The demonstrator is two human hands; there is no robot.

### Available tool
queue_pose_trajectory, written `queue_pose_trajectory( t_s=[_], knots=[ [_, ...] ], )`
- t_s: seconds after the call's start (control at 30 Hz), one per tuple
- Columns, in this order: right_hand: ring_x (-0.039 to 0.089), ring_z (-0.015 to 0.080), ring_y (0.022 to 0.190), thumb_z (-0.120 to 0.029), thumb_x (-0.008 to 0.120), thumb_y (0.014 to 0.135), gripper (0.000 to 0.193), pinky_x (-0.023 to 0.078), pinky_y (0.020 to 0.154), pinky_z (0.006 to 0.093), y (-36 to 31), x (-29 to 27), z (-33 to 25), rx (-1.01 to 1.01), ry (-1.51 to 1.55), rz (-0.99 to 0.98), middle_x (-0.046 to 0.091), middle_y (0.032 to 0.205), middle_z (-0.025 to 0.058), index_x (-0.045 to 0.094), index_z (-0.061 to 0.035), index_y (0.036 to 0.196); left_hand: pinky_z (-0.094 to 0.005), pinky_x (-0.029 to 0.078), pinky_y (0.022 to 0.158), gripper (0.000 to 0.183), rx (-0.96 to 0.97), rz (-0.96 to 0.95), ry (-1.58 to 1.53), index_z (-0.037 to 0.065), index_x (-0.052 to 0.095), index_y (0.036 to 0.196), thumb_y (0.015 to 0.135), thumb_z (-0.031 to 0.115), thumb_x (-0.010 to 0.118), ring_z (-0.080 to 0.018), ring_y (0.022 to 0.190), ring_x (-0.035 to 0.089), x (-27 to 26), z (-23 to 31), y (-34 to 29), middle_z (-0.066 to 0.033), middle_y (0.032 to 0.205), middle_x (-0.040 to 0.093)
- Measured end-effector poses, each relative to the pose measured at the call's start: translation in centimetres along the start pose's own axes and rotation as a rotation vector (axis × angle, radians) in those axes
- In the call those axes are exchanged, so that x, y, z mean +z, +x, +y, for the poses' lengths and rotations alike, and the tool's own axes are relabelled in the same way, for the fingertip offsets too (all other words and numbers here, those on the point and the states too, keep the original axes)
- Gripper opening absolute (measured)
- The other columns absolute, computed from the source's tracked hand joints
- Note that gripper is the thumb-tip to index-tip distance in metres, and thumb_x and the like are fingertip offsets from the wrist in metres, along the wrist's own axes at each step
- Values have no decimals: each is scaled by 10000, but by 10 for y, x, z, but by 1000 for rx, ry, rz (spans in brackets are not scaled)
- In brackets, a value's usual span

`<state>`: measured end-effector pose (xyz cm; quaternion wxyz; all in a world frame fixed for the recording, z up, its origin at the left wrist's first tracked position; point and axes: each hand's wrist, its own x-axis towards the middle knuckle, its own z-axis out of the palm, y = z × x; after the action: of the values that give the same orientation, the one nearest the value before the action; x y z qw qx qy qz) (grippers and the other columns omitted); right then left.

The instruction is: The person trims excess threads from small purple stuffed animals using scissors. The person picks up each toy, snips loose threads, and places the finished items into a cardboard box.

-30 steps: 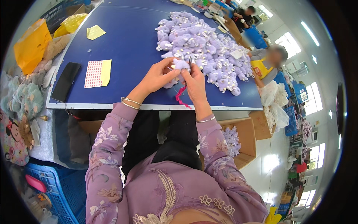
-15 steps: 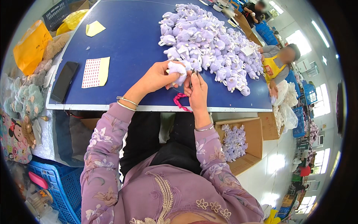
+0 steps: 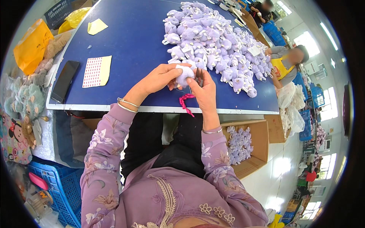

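Note:
My left hand (image 3: 160,78) is closed around a small pale-purple plush piece (image 3: 184,74) above the table's near edge. My right hand (image 3: 205,93) grips a pair of dark thread snips (image 3: 199,75), blades pointing up and away. With its thumb, the same hand presses on the right side of the plush. A braided bright-pink cord (image 3: 185,102) dangles below the right hand, over the table edge. Just beyond my hands spreads a big heap of similar purple plush pieces (image 3: 224,43) with white tags or ribbons. The undersides of my fingers are hidden.
On the blue table (image 3: 125,41) lie a black phone (image 3: 65,81), a sticker sheet (image 3: 96,72) and a yellow paper (image 3: 97,27). A cardboard box (image 3: 254,163) of purple pieces stands below right. A co-worker in a yellow apron (image 3: 283,68) sits beyond the heap.
My right hand has come onto the plush, thumb against it, and the snips have swung up with their blades fully showing. The plush has turned slightly in my left hand.

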<state>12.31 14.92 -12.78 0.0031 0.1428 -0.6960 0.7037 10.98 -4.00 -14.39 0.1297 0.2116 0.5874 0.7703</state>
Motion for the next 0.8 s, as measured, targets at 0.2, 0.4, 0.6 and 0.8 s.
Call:
queue_pose_trajectory(
  t_s=[0.2, 0.4, 0.6, 0.8],
  knots=[
    [438, 16, 594, -108, 687, 845, 248, 336, 509, 183, 4, -10, 2, 145, 1, -63, 566, 768, -22, 607, 11, 1047, -208, 425, 508, 407, 0, -7, 109, 25, 619, 1253, 1013, 315, 466, -73, 597, 587, -1, 3, 0, -38, 784, 653],
    [410, 12, 532, -117, 676, 844, 218, 310, 468, 187, 4, -4, -1, 287, 57, -90, 570, 707, -6, 613, 18, 1003, -192, 413, 460, 374, -44, 61, 123, 39, 647, 1206, 1000, 312, 496, -54, 541, 569, -2, 9, -2, -13, 714, 638],
    [394, 8, 494, -145, 651, 865, 164, 276, 428, 195, 6, -6, 1, 295, -19, -146, 577, 688, 10, 605, 5, 911, -203, 439, 471, 395, -10, 71, 175, 52, 660, 1193, 965, 360, 563, -66, 536, 576, 0, 4, 0, -20, 716, 638],
    [372, 28, 471, -141, 641, 871, 145, 264, 417, 207, 7, -7, 6, 375, 160, -130, 540, 669, 9, 579, -11, 863, -197, 436, 482, 383, 18, 64, 128, 47, 653, 1195, 990, 329, 493, -59, 524, 557, 1, 5, 1, -3, 693, 620]
  ],
)
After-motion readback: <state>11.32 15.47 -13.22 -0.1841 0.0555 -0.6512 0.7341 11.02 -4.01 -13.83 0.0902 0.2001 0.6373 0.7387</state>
